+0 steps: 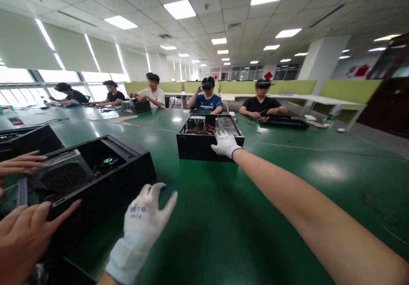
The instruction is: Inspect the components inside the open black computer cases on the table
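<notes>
An opened black computer case [209,148] lies on the green table ahead, with a fan and coloured wires showing inside. My right hand [226,144], in a white glove, reaches out to its near right edge. The fingers lie over the rim, and the thumb rests against the outer face. Closer to me, my left hand [145,217] hovers in its white glove with thumb and fingers apart, holding nothing. Left of it is a second opened black computer case [137,159] with a metal power supply [68,172].
Another person's bare hands [32,229] are at the second case. Several people sit across the green table [271,182]. A black tray-like panel [283,123] and a plastic bottle [334,113] are at the far right. Another case [136,106] stands at the far left.
</notes>
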`<action>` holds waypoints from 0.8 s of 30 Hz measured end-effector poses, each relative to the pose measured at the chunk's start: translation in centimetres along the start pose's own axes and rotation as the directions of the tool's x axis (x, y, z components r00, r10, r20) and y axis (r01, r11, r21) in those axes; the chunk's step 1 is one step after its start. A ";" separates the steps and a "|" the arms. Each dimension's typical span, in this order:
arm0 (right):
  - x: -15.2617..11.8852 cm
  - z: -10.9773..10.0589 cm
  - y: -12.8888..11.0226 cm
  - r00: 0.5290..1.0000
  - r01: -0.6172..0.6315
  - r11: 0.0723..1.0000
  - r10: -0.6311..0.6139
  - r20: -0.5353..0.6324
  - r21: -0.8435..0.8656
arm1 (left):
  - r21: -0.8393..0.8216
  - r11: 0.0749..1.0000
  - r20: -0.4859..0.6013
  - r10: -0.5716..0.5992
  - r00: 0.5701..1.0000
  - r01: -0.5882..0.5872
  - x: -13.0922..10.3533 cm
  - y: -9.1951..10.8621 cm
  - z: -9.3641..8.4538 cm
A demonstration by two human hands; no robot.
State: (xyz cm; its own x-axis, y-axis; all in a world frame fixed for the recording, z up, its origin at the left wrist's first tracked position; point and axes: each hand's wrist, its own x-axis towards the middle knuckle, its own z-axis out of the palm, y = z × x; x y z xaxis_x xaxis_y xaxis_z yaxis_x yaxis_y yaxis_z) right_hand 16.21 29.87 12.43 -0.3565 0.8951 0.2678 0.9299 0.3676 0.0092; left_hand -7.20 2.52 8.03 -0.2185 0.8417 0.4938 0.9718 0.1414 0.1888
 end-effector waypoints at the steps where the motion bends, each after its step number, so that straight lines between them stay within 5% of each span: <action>1: 0.5 0.1 0.2 1.000 -0.003 1.000 0.003 0.013 -0.007 | -0.052 0.999 0.041 0.012 0.999 -0.010 -0.9 0.3 0.6; 6: 1.5 0.2 0.5 0.999 -0.024 0.999 0.026 0.032 -0.037 | -0.246 0.969 0.160 0.072 0.984 -0.031 -4.3 1.4 2.9; 12: -0.2 -0.9 0.2 0.999 -0.031 0.997 0.033 0.023 -0.075 | -0.312 0.950 0.218 0.051 0.975 0.020 -5.8 2.4 2.9; 18: -6.3 -2.1 0.4 0.999 -0.003 0.993 -0.004 -0.054 -0.119 | -0.335 0.942 0.186 0.089 0.978 -0.022 -5.9 3.1 2.6; 24: -15.6 -4.8 1.1 0.995 0.034 0.988 -0.048 -0.089 -0.150 | -0.295 0.943 0.022 0.165 0.986 -0.151 -4.2 4.5 1.4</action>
State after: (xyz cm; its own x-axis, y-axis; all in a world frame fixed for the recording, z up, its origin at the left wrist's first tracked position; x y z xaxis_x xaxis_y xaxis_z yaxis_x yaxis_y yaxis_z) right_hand 23.24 15.10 12.83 -0.3914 0.8504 0.3515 0.9201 0.3563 0.1627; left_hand -1.80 0.33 5.57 -0.0529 0.8649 0.4991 0.9235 -0.1477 0.3540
